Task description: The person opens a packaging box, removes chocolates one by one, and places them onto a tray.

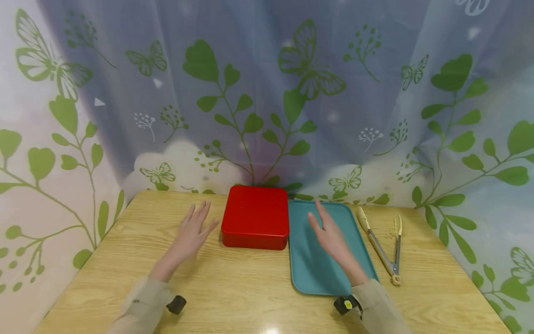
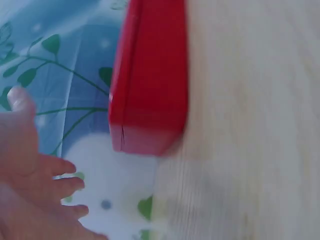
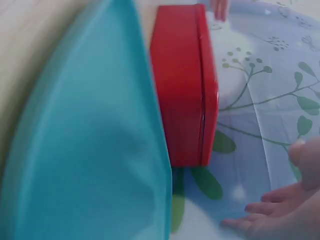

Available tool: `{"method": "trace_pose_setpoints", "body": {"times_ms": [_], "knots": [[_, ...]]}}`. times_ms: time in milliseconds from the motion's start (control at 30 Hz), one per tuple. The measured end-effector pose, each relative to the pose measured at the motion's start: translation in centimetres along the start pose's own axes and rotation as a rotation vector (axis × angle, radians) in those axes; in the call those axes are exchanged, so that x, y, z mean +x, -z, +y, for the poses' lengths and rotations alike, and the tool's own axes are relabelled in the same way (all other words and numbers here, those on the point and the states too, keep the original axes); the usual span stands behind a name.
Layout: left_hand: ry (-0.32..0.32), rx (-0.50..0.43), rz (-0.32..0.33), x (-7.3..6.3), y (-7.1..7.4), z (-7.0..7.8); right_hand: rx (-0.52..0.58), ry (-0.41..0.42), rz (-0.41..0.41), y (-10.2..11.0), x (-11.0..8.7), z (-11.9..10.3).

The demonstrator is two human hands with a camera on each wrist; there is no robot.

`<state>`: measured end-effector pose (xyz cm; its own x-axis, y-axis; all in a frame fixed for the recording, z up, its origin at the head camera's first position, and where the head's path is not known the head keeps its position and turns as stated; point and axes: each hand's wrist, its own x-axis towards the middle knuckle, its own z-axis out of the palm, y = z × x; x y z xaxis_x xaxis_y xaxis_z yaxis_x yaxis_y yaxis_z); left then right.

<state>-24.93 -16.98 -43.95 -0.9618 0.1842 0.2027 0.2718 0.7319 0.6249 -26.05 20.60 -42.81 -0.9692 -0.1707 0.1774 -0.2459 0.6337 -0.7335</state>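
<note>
A red lidded box (image 1: 255,213) sits toward the back of the wood-grain table (image 1: 250,292), in front of a curtain (image 1: 250,46) printed with green leaves and butterflies. Right beside it, on its right, lies a teal rectangular tray (image 1: 306,269) with a low raised rim, and past the tray rests a pair of metal tongs (image 1: 383,253) with pale tips. The tray thus lies between box and tongs, while the curtain hangs close behind the box; on the near side and to its left, bare table surrounds it.

The box lies flat, lid up, with one side facing the person; the slant of the view makes it hard to say which of its sides is longer. The tray's long axis runs from the person toward the curtain. The tongs are splayed in a V, hinge end nearest the person and tips toward the curtain.

The left hand (image 1: 193,234) is held up left of the box, fingers extended and thumb apart, gripping nothing. The right hand (image 1: 331,236) is above the tray, fingers straight, thumb spread, likewise holding nothing. Both are apart from the box.
</note>
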Motion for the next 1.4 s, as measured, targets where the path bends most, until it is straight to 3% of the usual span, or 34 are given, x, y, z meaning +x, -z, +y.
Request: {"method": "trace_pose_setpoints", "body": {"times_ms": [167,400,600,900,1400], "knots": [[0.064,-0.284,-0.015,2.1,-0.1,0.5,0.290,-0.033,-0.014,-1.3,1.7,-0.7],[0.159,-0.422,0.013,3.8,-2.2,0.3,0.473,-0.096,-0.090,-4.0,3.3,-0.9],[0.190,-0.510,0.017,4.0,-3.5,-0.3,0.468,-0.141,-0.143,-5.3,3.2,-0.9],[0.196,-0.533,0.007,3.9,-3.4,-0.1,0.475,-0.154,-0.133,-5.4,2.9,-1.1],[0.200,-0.539,0.005,1.3,-3.2,0.2,0.440,-0.160,-0.158,-4.8,0.4,-1.6]]}}
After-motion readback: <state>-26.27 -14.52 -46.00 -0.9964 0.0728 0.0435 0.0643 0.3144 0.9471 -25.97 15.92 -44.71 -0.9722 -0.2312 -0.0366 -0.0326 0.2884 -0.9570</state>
